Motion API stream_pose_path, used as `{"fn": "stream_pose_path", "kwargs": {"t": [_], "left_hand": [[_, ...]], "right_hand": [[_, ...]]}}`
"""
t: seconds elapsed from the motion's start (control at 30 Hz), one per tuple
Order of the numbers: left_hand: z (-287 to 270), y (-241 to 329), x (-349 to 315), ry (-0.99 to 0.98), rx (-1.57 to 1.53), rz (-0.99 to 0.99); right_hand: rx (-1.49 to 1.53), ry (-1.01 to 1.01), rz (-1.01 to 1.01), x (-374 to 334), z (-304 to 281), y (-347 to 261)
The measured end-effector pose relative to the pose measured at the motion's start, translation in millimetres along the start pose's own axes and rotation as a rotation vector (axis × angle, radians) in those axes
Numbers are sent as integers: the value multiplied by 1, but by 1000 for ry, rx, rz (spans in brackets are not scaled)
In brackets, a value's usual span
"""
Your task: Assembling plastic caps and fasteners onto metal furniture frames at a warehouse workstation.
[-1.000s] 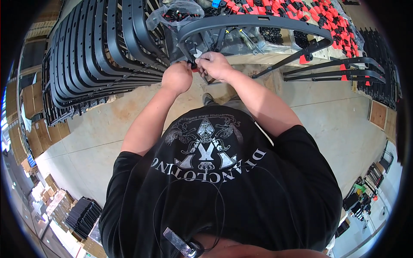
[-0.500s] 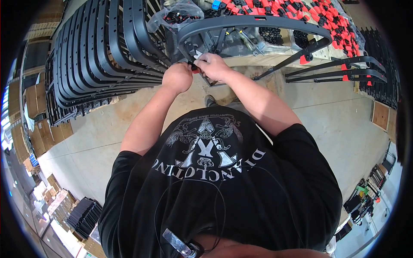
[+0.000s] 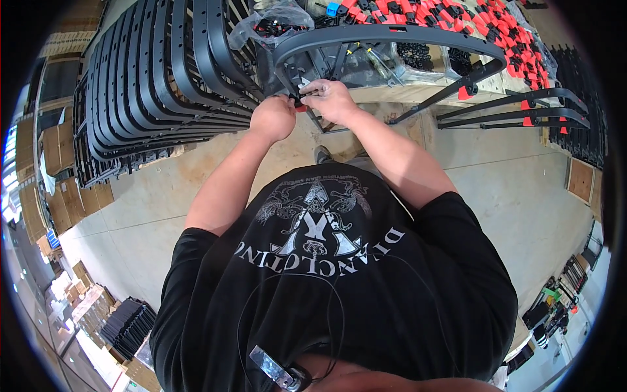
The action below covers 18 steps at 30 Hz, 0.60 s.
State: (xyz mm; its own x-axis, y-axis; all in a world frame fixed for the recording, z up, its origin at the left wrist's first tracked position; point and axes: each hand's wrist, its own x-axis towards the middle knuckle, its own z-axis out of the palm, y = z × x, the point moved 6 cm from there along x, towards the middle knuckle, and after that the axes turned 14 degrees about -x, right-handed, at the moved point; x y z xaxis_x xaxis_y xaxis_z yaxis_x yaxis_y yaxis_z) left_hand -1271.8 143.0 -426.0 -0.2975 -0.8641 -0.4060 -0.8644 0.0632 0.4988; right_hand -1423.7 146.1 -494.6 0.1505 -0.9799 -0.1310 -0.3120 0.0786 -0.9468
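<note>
A curved black metal frame stands in front of me, its tube bending round to a leg on the left and another on the right. My left hand is closed around the lower part of the left leg, where a small red and black plastic piece shows between my hands. Thumb and fingers of my right hand come together at the same spot from the right; what they pinch is too small and hidden to name. Another red piece sits on the frame's right leg.
To the left leans a dense row of black frames. On the bench lie a clear plastic bag of dark parts, pliers-like tools, black small parts and a heap of red and black pieces. More frames stick out at right.
My right hand has shifted slightly right, with its index finger raised more. The left hand keeps its grip at the leg. The whole view has moved a little.
</note>
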Motion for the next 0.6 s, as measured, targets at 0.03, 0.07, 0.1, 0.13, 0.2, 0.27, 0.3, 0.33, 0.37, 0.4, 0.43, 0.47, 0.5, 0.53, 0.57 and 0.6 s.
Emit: {"fn": "stream_pose_path", "kwargs": {"t": [0.03, 0.07, 0.1, 0.13, 0.2, 0.27, 0.3, 0.33, 0.37, 0.4, 0.43, 0.47, 0.5, 0.53, 0.57, 0.6], "left_hand": [[0, 0, -1, -4, -9, -14], [0, -1, -2, -8, -18, -27], [0, -2, -2, -7, -18, -30], [0, -2, -2, -8, -16, -16], [0, -2, -2, -8, -13, -2], [1, -3, -2, 7, -55, 13], [1, -4, -1, 9, -55, 12], [1, -3, -1, 13, -50, 27], [1, -1, -1, 18, -45, 41], [1, -1, -1, 17, -44, 43], [0, -1, -2, 9, -48, 25], [-1, -2, -3, 2, -51, 6], [1, -3, -2, 3, -52, 5], [1, -3, -2, 13, -52, 19], [0, -1, -1, 21, -52, 36], [0, 0, 1, 21, -50, 40]], "right_hand": [[1, -3, -1, 0, 0, -4], [36, -44, 93, -1, 1, -3], [71, -85, 187, -2, 2, -2], [70, -84, 186, -3, 1, -4], [133, -117, 336, -6, 5, -2], [44, -124, 382, -6, 5, -9], [-44, -131, 429, -7, 5, -10], [-44, -128, 429, -5, 7, -8], [-182, -99, 369, -1, 6, -8], [-321, -69, 308, 1, 4, -9], [-321, -71, 307, 2, 5, -10], [-224, -97, 388, 1, 7, -6], [-127, -123, 469, -1, 9, -3], [-127, -121, 467, -1, 11, 2], [-136, -46, 386, -1, 10, 5], [-145, 30, 305, 0, 7, 8]]}}
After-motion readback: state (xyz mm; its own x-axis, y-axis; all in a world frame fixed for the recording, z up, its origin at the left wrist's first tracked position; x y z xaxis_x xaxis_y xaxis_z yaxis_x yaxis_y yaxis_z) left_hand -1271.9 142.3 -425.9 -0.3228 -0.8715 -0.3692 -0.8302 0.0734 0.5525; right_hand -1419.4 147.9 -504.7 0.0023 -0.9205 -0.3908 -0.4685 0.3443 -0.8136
